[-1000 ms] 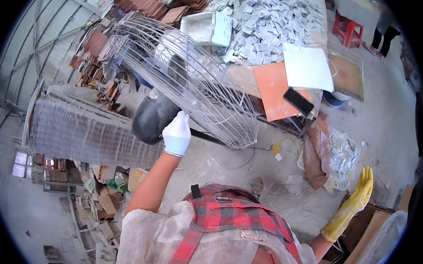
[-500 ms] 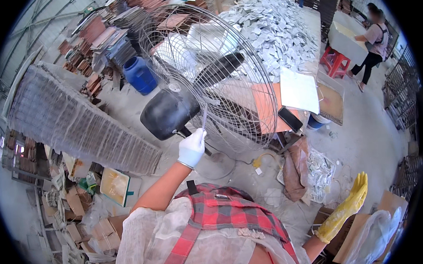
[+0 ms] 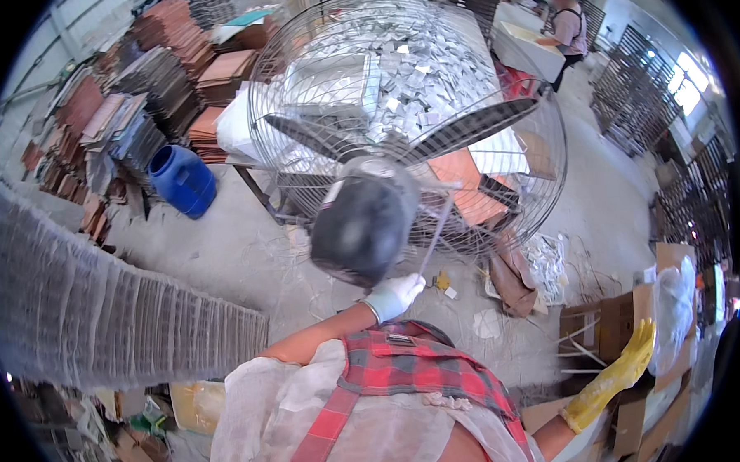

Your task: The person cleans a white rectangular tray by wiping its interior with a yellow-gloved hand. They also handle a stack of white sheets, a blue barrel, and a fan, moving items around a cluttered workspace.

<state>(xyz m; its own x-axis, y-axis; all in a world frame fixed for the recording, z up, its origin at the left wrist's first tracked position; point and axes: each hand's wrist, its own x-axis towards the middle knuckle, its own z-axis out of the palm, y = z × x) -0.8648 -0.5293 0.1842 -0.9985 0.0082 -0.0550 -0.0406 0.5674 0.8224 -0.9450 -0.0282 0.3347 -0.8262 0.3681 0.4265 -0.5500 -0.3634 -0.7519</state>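
My left hand (image 3: pixel 396 297), in a white glove, is closed around the lower end of a thin pale strip (image 3: pixel 436 238). The strip runs up taut to the wire cage of a large fan (image 3: pixel 365 220). The fan's dark blades show through the cage, and its black motor housing is just above my left hand. Off to the right, my right hand (image 3: pixel 625 367) wears a yellow rubber glove. Its fingers are stretched out and hold nothing. Beside it are a cardboard box (image 3: pixel 615 326) and a clear plastic bag (image 3: pixel 673 313).
Beyond the fan, a table bears a heap of small pale pieces (image 3: pixel 429 71). A blue barrel (image 3: pixel 183 183) stands left, near stacked reddish boards (image 3: pixel 171 33). A long grey stack (image 3: pixel 126 312) flanks my left. Far right, a person (image 3: pixel 566 32) stands at a white tub (image 3: pixel 527 49).
My view has swung round, and the fan now shows its housing toward me, nearer the middle. My left hand, still on the strip, is closer to my body. My right hand stays stretched out.
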